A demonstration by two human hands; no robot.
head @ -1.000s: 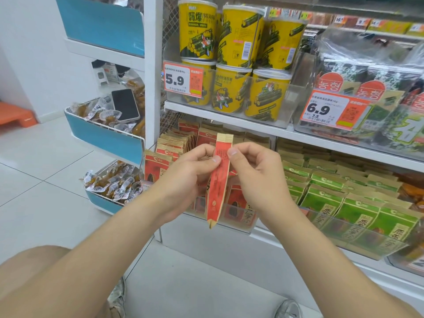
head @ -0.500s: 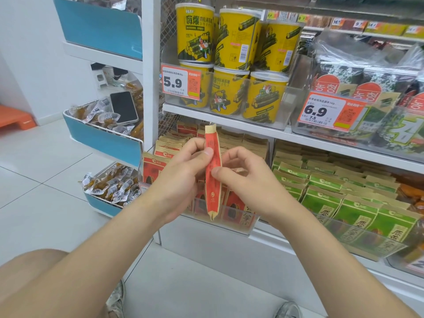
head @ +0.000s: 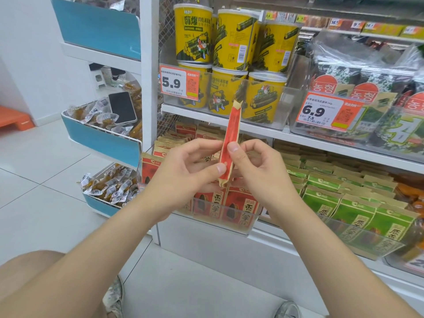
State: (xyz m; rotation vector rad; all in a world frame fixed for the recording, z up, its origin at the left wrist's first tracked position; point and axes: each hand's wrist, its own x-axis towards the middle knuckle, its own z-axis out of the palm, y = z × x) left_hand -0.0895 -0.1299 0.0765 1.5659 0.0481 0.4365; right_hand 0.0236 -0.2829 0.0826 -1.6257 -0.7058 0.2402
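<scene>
Pinching a packet (head: pixel 230 143) between them, the left hand (head: pixel 183 173) and right hand (head: pixel 259 177) hold it edge-on and nearly upright, with its top leaning slightly right. The left thumb presses the lower part against the left fingers (head: pixel 202 144), which curl in behind it. The right thumb and forefinger pinch it just above, and the other right fingers (head: pixel 263 153) are loosely curled beside it. The packet's notched top stands above the fingers. Its bottom end pokes out just below the left thumb.

Directly behind and below the fingers, a clear bin (head: pixel 241 228) holds red packs (head: pixel 250 207) standing upright in rows.

Right of the fingers, a second clear bin (head: pixel 367 242) holds green packs (head: pixel 353 205) in rows.

Above the fingers, a clear tray (head: pixel 292 99) on the shelf (head: pixel 263 131) holds yellow tubs (head: pixel 234 40) stacked two high, with a 5.9 tag (head: pixel 179 82) on its front. To the right of that, seaweed bags (head: pixel 376 81) sit behind a 6.9 tag (head: pixel 328 112).

Left of the fingers and well apart from them, a blue bin (head: pixel 103 143) holds wrapped snacks (head: pixel 101 111), with a phone (head: pixel 122 107) lying on top of them. A lower blue bin (head: pixel 96 204) holds more snacks.
</scene>
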